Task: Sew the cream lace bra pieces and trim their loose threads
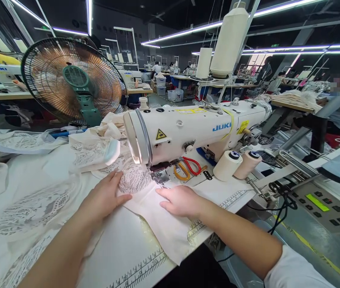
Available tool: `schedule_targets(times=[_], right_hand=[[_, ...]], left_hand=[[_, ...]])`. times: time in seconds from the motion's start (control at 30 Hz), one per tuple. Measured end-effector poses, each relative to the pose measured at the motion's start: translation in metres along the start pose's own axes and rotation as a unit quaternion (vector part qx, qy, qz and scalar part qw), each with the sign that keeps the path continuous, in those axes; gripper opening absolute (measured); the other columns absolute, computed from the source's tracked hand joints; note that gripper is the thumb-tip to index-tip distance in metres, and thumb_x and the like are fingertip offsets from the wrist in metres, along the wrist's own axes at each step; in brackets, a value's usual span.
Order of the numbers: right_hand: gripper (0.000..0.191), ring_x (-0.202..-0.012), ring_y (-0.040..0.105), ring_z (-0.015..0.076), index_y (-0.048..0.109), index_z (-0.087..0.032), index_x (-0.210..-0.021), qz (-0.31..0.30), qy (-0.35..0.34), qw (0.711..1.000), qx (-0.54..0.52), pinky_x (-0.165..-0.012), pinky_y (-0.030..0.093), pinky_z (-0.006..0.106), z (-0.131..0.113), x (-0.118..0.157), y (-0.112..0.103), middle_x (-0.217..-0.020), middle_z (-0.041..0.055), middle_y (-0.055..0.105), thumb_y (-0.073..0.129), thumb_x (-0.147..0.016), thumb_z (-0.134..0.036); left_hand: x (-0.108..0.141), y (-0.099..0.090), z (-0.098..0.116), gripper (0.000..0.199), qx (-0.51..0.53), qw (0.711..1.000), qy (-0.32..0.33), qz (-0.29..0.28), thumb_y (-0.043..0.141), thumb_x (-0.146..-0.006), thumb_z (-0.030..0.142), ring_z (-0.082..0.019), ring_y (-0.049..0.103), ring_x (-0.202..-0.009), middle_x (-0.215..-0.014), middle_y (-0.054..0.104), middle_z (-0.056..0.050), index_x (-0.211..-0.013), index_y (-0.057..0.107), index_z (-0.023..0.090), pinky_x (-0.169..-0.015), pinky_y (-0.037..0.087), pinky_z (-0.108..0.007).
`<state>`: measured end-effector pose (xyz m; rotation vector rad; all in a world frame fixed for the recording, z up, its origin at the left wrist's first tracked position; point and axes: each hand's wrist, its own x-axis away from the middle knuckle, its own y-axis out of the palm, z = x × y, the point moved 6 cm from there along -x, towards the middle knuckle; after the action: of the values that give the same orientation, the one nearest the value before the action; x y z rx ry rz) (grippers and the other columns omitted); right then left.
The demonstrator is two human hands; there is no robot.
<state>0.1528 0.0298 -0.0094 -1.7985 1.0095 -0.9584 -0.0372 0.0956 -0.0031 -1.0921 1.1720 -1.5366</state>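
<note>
Machine (188, 130) lettered JUKI, left hand (100, 196) spread on lace (135, 180), right hand (182, 200) spread on cloth (170, 236), ruler (141, 270) at near edge of table (112, 244)

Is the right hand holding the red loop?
No, the right hand rests on the white cloth, while the red loop lies apart from it, by the sewing machine.

Strip lights (89, 17) run below the dark ceiling (172, 9), over rows of tables (139, 91) and a grey floor (339, 251) with a yellow line (308, 243).
</note>
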Motion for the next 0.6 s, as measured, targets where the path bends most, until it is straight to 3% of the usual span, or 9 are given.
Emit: schedule_targets(times=[0.2, 0.37, 0.5, 0.6], right_hand=[[0.050, -0.101, 0.058, 0.0274, 0.044, -0.024, -0.132, 0.013, 0.000, 1.000, -0.020, -0.078, 0.044, 0.035, 0.004, 0.001, 0.000, -0.111, 0.0086, 0.064, 0.038, -0.084, -0.040], [0.049, -0.095, 0.058, 0.0257, 0.045, -0.021, -0.130, 0.022, -0.022, 0.999, -0.027, -0.073, 0.042, 0.032, 0.003, 0.006, -0.002, -0.106, 0.0094, 0.065, 0.041, -0.084, -0.038], [0.030, -0.078, 0.055, 0.0199, 0.060, -0.021, -0.108, 0.044, -0.077, 0.996, 0.014, -0.060, 0.036, 0.027, 0.003, 0.023, -0.006, -0.086, 0.0053, 0.063, 0.044, -0.085, -0.034], [0.016, -0.069, 0.049, 0.0160, 0.062, -0.021, -0.087, 0.064, -0.116, 0.991, 0.034, -0.058, 0.033, 0.024, 0.006, 0.038, -0.004, -0.073, 0.0012, 0.053, 0.048, -0.083, -0.030]], left_hand=[[-0.002, -0.004, -0.001, 0.074, -0.012, 1.000, -0.012, 0.021, 0.043, -0.077, 0.045, -0.029, 0.025, -0.133, -0.147, 0.023, -0.015, -0.139, 0.022, 0.008, -0.104, 0.030, -0.040], [0.008, -0.022, 0.009, 0.059, -0.060, 0.996, -0.016, 0.070, 0.037, -0.083, 0.037, -0.033, 0.030, -0.130, -0.142, 0.032, -0.019, -0.134, 0.031, 0.008, -0.102, 0.033, -0.044], [0.028, -0.029, 0.040, 0.043, -0.042, 0.989, 0.019, 0.144, 0.023, -0.087, 0.030, -0.030, 0.048, -0.114, -0.125, 0.050, -0.014, -0.118, 0.049, 0.015, -0.088, 0.045, -0.040], [0.043, -0.007, 0.077, 0.041, -0.026, 0.989, 0.104, 0.101, 0.025, -0.089, 0.030, -0.025, 0.056, -0.103, -0.119, 0.056, -0.012, -0.112, 0.056, 0.017, -0.081, 0.049, -0.033]])
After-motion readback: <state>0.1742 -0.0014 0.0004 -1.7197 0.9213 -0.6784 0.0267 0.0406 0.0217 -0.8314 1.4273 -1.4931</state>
